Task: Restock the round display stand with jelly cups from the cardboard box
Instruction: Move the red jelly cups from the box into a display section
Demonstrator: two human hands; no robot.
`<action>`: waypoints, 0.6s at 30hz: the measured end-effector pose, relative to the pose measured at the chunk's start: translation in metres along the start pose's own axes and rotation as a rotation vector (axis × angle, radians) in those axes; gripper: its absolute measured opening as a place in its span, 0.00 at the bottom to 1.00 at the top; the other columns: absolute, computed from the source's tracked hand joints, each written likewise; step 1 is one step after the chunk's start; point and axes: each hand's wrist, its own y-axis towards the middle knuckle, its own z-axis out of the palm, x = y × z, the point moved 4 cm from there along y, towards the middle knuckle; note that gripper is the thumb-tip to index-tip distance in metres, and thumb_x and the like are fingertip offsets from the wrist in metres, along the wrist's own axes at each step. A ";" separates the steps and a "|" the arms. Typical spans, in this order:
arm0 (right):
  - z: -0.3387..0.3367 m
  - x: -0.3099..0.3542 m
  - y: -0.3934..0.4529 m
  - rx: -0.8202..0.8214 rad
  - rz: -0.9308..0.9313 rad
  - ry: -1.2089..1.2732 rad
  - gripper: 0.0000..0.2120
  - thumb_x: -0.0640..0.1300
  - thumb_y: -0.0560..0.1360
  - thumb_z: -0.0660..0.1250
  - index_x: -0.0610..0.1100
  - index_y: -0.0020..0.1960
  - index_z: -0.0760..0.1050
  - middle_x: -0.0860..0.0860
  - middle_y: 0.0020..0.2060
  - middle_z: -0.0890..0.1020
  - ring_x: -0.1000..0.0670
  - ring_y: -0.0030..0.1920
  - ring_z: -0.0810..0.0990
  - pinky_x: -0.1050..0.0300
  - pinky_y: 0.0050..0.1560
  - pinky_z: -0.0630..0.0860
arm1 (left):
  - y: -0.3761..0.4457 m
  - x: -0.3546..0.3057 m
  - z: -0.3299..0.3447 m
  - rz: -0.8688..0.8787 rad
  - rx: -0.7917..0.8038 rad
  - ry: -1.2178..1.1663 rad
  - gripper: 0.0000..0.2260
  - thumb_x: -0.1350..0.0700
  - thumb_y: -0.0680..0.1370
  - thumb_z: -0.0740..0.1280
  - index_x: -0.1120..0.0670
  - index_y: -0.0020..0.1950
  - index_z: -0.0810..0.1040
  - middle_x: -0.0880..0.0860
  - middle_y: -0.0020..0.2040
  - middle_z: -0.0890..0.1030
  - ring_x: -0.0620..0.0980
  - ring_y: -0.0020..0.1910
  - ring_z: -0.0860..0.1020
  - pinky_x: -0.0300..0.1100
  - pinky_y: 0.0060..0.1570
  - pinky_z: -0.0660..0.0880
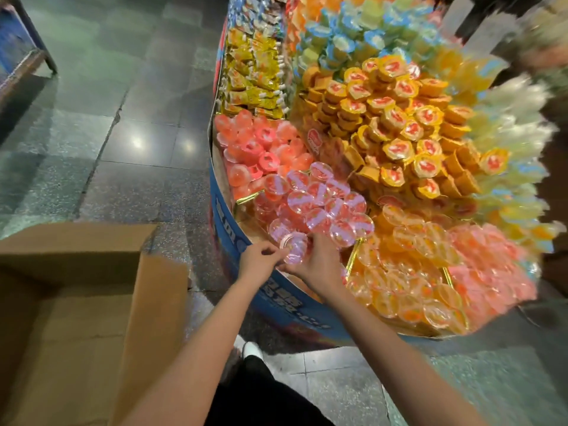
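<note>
The round display stand (278, 298) has a blue outer wall and wedge compartments full of jelly cups. Both my hands meet at its near rim over the pink compartment. My left hand (257, 261) pinches a clear pink jelly cup (294, 248) from the left. My right hand (318, 262) cups the same jelly cup from the right and below. Stacked pink jelly cups (319, 204) fill the compartment just behind. The open cardboard box (92, 302) stands on the floor at lower left; its inside is hidden from here.
Orange jelly cups (408, 272) fill the compartment to the right, and yellow-orange cups (396, 130) pile high in the middle. Pink round jellies (261, 149) lie to the left. Grey tiled floor (123, 118) spreads left of the stand. My white shoe (252, 350) shows below.
</note>
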 end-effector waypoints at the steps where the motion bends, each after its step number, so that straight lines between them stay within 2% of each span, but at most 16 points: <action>1: -0.003 -0.012 0.002 -0.024 0.011 -0.070 0.42 0.70 0.56 0.75 0.45 0.59 0.71 0.51 0.51 0.73 0.50 0.52 0.71 0.59 0.47 0.68 | 0.002 -0.003 0.012 -0.007 0.014 0.019 0.11 0.51 0.73 0.74 0.53 0.32 0.80 0.49 0.33 0.80 0.48 0.37 0.78 0.42 0.42 0.74; 3: -0.006 -0.034 0.005 -0.057 0.038 -0.147 0.45 0.73 0.56 0.72 0.45 0.64 0.72 0.48 0.57 0.73 0.47 0.59 0.69 0.54 0.57 0.69 | 0.007 -0.003 0.032 -0.025 0.038 0.059 0.10 0.50 0.74 0.73 0.54 0.36 0.81 0.50 0.34 0.82 0.47 0.37 0.78 0.41 0.41 0.74; 7: -0.008 -0.070 0.018 -0.084 0.103 -0.176 0.48 0.75 0.55 0.71 0.48 0.66 0.72 0.44 0.65 0.68 0.43 0.68 0.63 0.45 0.66 0.65 | 0.021 0.002 0.063 -0.068 0.079 0.047 0.08 0.53 0.76 0.71 0.50 0.36 0.81 0.51 0.39 0.83 0.53 0.44 0.81 0.51 0.50 0.79; 9: -0.004 -0.083 0.025 -0.066 0.121 -0.204 0.48 0.74 0.56 0.71 0.50 0.69 0.70 0.44 0.71 0.64 0.41 0.72 0.58 0.42 0.70 0.60 | 0.029 0.003 0.073 -0.073 0.098 0.070 0.07 0.54 0.77 0.70 0.50 0.38 0.81 0.47 0.40 0.82 0.49 0.45 0.79 0.47 0.48 0.77; 12: 0.001 -0.098 0.033 -0.027 0.137 -0.218 0.49 0.73 0.58 0.71 0.52 0.72 0.66 0.44 0.74 0.59 0.41 0.75 0.52 0.42 0.73 0.53 | 0.042 0.005 0.083 -0.081 0.120 0.137 0.05 0.53 0.77 0.69 0.51 0.42 0.81 0.46 0.45 0.81 0.47 0.48 0.77 0.43 0.49 0.73; 18: 0.011 -0.113 0.046 0.018 0.123 -0.146 0.49 0.70 0.59 0.73 0.51 0.74 0.65 0.45 0.76 0.57 0.42 0.77 0.48 0.45 0.75 0.48 | 0.062 0.012 0.096 -0.121 0.121 0.201 0.04 0.55 0.77 0.69 0.53 0.45 0.83 0.49 0.50 0.82 0.46 0.50 0.76 0.40 0.49 0.70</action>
